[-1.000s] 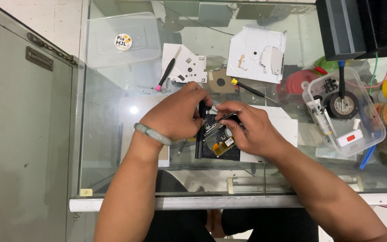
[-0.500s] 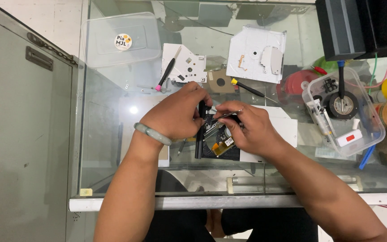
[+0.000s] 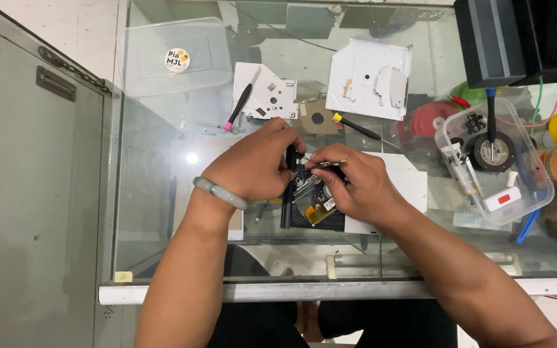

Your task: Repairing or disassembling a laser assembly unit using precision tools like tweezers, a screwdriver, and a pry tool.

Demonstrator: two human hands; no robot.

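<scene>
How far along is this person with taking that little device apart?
Fairly far, it seems. Two white metal covers already lie off to the side on the glass table. Right now the left hand steadies a black tool while the right hand works tweezers at the dark mechanism, whose orange ribbon is exposed. That inner unit remains assembled; how much more comes apart I cannot tell.

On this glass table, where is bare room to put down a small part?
Bare glass table lies left of the left hand, below the clear lid. Around the parts box and screwdrivers it is crowded.
</scene>
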